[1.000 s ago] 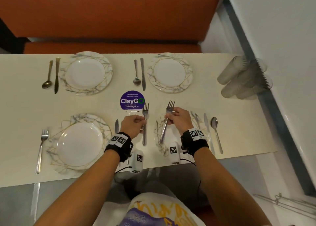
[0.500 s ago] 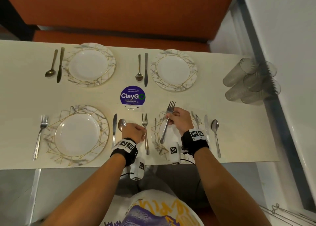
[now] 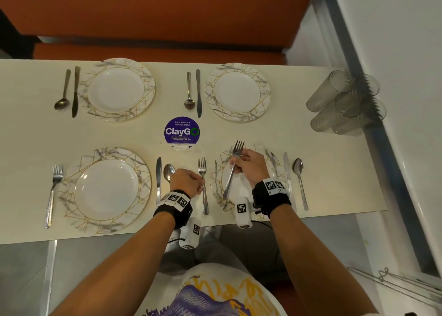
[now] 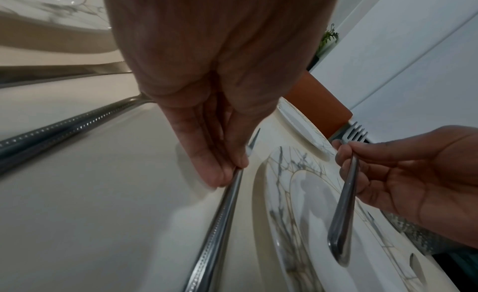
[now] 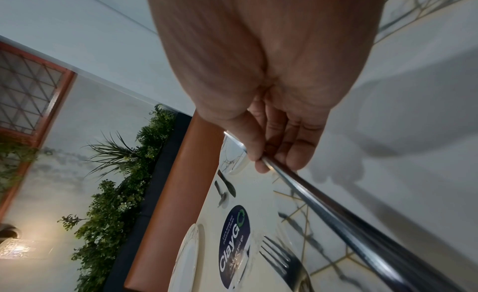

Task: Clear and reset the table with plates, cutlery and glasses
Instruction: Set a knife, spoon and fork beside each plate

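Note:
My left hand (image 3: 200, 187) pinches the handle of a fork (image 3: 203, 196) that lies flat on the cream table (image 3: 334, 172), just left of the near right plate (image 3: 216, 186). In the left wrist view, thumb and fingers (image 4: 220, 174) close on that fork (image 4: 217, 225). My right hand (image 3: 237, 159) holds a second fork (image 3: 230, 179) tilted above the same plate, tines pointing away from me. The right wrist view shows this hand (image 5: 269, 161) gripping the second fork (image 5: 336, 214) by its neck.
A knife (image 3: 287, 172) and spoon (image 3: 299, 179) lie right of the near right plate; another knife (image 3: 158, 177) and spoon (image 3: 169, 171) lie beside my left hand. Three other plates have cutlery beside them. Several tumblers (image 3: 346, 103) lie stacked far right. A ClayGo sign (image 3: 181, 131) stands mid-table.
My left hand drew its fork from beside the sign toward the near edge and set it on the table left of the plate. The right hand's fork stays over the plate.

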### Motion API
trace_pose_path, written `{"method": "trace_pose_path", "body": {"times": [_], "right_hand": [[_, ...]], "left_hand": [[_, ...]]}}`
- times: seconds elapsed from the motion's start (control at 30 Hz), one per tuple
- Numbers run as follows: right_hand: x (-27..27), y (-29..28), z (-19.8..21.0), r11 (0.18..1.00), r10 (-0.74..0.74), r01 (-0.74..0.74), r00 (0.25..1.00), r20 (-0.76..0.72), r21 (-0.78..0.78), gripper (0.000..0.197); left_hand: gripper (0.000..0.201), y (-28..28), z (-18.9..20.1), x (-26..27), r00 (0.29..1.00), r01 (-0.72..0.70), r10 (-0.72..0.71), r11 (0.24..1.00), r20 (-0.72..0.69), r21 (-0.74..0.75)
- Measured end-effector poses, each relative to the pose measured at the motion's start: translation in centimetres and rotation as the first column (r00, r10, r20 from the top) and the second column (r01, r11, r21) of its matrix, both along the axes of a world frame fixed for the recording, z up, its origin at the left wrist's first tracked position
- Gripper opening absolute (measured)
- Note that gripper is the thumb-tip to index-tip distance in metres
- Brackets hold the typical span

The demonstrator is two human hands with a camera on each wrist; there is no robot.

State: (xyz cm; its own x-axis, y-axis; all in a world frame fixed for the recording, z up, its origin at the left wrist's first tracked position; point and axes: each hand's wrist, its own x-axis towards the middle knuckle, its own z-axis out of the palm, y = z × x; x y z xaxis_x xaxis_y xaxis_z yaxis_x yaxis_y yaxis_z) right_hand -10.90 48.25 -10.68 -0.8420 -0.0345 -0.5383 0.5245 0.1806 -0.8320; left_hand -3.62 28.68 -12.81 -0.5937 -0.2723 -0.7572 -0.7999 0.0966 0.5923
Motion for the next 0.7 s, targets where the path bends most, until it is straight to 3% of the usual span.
{"method": "trace_pose_path", "body": {"times": [0.27,0.37,0.47,0.53,0.7], "right_hand": [[0.2,-0.2,0.0,1.000,-0.001,0.001,1.000,0.011,0.017,0.018],[0.2,-0.5,0.1,1.000,-0.004,0.004,1.000,0.013,0.020,0.019],[0.0,-1.3,0.6,1.000,-0.001,0.000,1.000,0.005,0.019,0.018],[-0.1,-2.3,1.2,1.000,0.010,-0.010,1.000,0.002,0.007,0.019],[0.0,-5.6,3.3,0.996,0.089,-0.090,0.996,-0.029,-0.030,0.023]], "left_hand": [[0.004,-0.6,0.6,0.0,1.000,0.027,-0.027,1.000,0.009,-0.016],[0.019,-1.0,0.9,0.2,0.998,0.067,-0.067,0.996,0.012,-0.050],[0.042,-1.4,1.4,-0.1,0.983,0.174,-0.183,0.959,-0.018,-0.224],[0.045,-1.7,2.1,-0.6,0.971,0.183,-0.219,0.940,-0.097,-0.287],[0.038,-2.4,4.5,-1.4,0.887,0.403,-0.396,0.915,-0.237,-0.022]]}}
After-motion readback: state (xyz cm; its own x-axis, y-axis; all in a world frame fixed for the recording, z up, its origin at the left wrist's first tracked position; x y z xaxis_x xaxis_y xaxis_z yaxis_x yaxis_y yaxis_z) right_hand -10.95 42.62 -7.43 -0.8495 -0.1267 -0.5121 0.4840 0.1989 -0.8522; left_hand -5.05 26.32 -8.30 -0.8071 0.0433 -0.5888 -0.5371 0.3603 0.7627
